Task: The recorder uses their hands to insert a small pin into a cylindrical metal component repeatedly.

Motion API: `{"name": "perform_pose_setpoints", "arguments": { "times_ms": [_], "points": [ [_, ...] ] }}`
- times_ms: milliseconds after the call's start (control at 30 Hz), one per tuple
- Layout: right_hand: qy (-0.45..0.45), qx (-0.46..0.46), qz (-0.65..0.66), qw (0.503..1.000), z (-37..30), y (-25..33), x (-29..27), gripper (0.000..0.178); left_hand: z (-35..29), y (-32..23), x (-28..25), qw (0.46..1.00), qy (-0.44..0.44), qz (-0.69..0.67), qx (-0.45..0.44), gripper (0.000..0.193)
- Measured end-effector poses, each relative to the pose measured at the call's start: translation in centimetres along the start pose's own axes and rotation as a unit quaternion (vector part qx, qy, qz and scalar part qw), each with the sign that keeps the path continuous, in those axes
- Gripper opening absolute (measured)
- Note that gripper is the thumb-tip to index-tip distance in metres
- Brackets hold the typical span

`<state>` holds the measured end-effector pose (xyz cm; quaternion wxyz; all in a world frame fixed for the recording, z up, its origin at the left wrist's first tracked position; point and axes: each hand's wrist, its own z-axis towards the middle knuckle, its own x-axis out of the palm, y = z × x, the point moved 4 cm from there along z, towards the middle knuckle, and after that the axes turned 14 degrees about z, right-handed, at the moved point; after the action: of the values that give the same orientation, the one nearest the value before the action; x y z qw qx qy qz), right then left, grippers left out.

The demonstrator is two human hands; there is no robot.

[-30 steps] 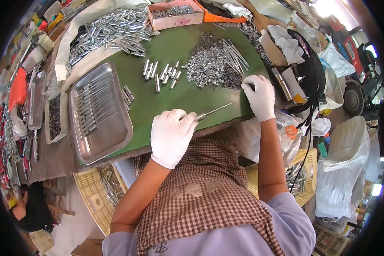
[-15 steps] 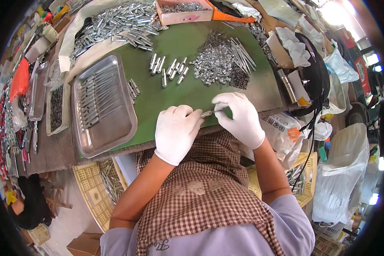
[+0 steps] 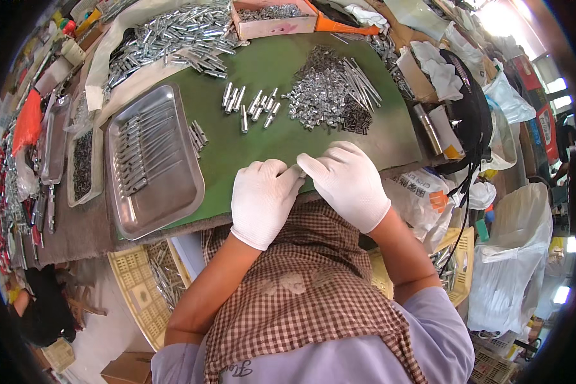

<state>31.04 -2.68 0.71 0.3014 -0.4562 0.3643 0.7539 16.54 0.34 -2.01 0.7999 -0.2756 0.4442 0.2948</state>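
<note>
My left hand (image 3: pixel 264 203), in a white glove, is closed in a pinch at the table's near edge, on a small metal part mostly hidden by the fingers. My right hand (image 3: pixel 347 187), gloved too, has its fingertips pressed together against the left ones; what they grip is hidden. Beyond the hands, short silver cylinders (image 3: pixel 255 105) stand and lie in small groups on the green mat (image 3: pixel 237 150). Right of them is a heap of small silver fittings (image 3: pixel 317 99), with dark short pins (image 3: pixel 357 119) and long thin rods (image 3: pixel 363 83) beside it.
On the left, a steel tray (image 3: pixel 157 214) holds a row of thin-shafted metal pieces (image 3: pixel 137 150). A few cylinders (image 3: pixel 198 134) lie by its rim. Farther back are a large pile of silver tubes (image 3: pixel 173 38) and a pink box (image 3: pixel 275 25). Yellow crates (image 3: pixel 134 288) stand below the table.
My right hand has moved left and its fingers have closed in against the left fingertips. The metal part that showed between the hands is now almost covered. My left hand has hardly moved.
</note>
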Motion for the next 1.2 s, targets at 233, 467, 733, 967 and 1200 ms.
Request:
{"name": "perform_pose_setpoints", "arguments": {
  "times_ms": [233, 467, 733, 967, 1200],
  "points": [
    [-0.187, 0.001, -0.002, 0.982, -1.4, 0.1, -0.9, 0.029, -0.2, 0.1, 0.2, 1.0, -0.024, 0.001, 0.006, 0.019],
    [-0.353, 0.143, 0.029, 0.924, -4.6, -7.8, -1.5, 0.018, 0.7, -0.8, -0.5, 1.0, -0.019, -0.008, 0.009, 0.016],
    [-0.371, 0.273, 0.16, 0.873, -5.1, -10.9, -1.5, 0.015, 2.2, -2.3, 0.8, 0.998, 0.036, 0.033, 0.029, 0.011],
    [-0.241, 0.359, 0.005, 0.902, -2.3, -17.3, -3.3, 0.026, 2.8, -2.3, 1.1, 0.999, 0.032, -0.001, 0.044, 0.011],
    [-0.088, 0.417, 0.022, 0.904, 0.9, -18.9, -2.8, 0.043, 3.3, -3.0, 1.1, 0.995, 0.081, 0.049, 0.034, 0.011]
  ]
}}
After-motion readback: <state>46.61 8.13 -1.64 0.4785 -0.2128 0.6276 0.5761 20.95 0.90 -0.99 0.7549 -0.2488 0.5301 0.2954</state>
